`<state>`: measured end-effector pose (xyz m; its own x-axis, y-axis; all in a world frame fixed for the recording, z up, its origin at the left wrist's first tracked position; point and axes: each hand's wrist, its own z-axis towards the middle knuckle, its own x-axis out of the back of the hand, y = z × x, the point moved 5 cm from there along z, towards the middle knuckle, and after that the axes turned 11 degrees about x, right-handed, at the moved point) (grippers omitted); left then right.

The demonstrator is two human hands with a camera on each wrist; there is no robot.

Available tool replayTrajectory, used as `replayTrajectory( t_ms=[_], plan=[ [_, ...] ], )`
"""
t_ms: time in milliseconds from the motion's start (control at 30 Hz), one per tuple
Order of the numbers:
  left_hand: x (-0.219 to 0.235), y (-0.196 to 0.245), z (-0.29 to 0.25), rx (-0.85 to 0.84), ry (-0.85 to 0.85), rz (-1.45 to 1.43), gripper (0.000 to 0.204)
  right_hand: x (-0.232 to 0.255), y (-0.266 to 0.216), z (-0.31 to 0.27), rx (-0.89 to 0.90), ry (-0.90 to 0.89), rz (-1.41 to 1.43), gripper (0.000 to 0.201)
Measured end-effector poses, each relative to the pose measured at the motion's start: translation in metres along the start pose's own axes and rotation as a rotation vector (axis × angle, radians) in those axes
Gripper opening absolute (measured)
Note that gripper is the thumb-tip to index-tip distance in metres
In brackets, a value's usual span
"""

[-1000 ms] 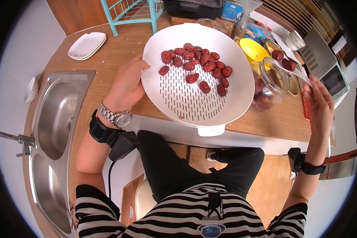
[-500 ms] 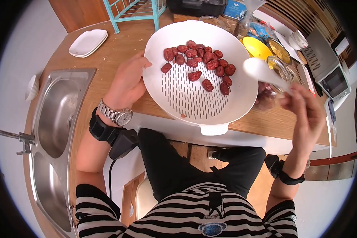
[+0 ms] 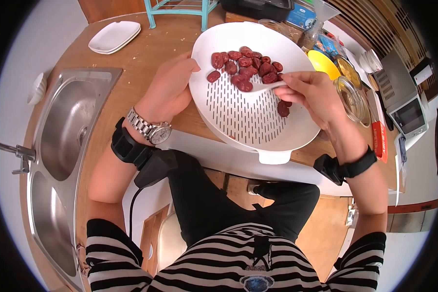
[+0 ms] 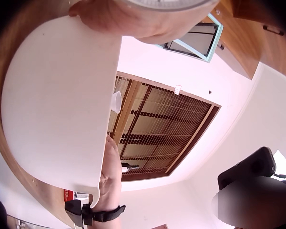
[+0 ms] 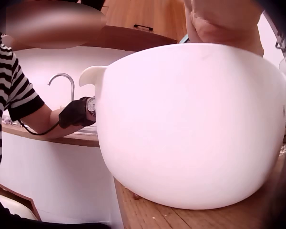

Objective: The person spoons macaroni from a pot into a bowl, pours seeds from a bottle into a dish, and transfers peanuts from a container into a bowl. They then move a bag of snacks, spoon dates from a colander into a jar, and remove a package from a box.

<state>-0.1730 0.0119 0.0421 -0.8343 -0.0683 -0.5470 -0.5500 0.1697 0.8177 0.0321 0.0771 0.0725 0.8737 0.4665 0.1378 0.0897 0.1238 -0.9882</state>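
Observation:
A white colander [image 3: 258,127] with a slotted bottom tilts toward me at the counter's edge, red dates [image 3: 246,62] clustered in its upper half. My left hand [image 3: 169,90] grips its left rim, thumb over the edge; the other fingers are hidden behind the wall. In the head view my right hand [image 3: 312,95] reaches over the right rim and pinches the handle of a white spoon [image 3: 267,86]. The spoon's head lies among the dates, two of them right at its tip. From the right wrist only the colander's outer wall [image 5: 190,124] shows, hiding the spoon.
A glass jar [image 3: 351,100] stands right of the colander, partly behind my right hand, with a yellow bowl [image 3: 324,64] and red box [image 3: 380,141] near it. To the left are a steel sink [image 3: 63,131] and stacked white plates [image 3: 115,37]. A teal rack [image 3: 204,15] stands behind.
The spoon, carrying two dates near the jar a second ago, was bare half a second ago. My right hand has moved left, bringing it among the colander's dates. My left hand keeps its grip.

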Motion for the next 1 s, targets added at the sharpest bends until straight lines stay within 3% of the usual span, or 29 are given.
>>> replayTrajectory(
  t_ms=[167,267,333,500,767,1000],
  plan=[
    [0.004,-0.002,0.003,-0.031,-0.046,-0.03,0.039,-0.024,0.014,0.027,-0.145,0.011,0.281,0.018],
    [0.005,-0.003,0.003,-0.041,-0.03,-0.05,0.036,-0.041,0.02,0.037,-0.183,0.043,0.305,0.017],
    [0.004,-0.004,0.005,-0.056,-0.127,-0.108,0.033,-0.047,0.027,0.041,-0.219,0.058,0.313,0.019],
    [-0.002,-0.001,-0.001,-0.073,-0.04,-0.084,0.031,-0.044,0.033,0.042,-0.239,0.01,0.392,0.02],
    [-0.001,-0.003,0.002,-0.07,-0.112,-0.071,0.037,-0.029,-0.005,0.02,-0.106,0.033,0.5,0.025],
    [-0.005,-0.001,-0.005,-0.07,-0.088,-0.066,0.039,0.041,-0.045,-0.036,0.2,0.246,0.43,0.027]
  ],
)
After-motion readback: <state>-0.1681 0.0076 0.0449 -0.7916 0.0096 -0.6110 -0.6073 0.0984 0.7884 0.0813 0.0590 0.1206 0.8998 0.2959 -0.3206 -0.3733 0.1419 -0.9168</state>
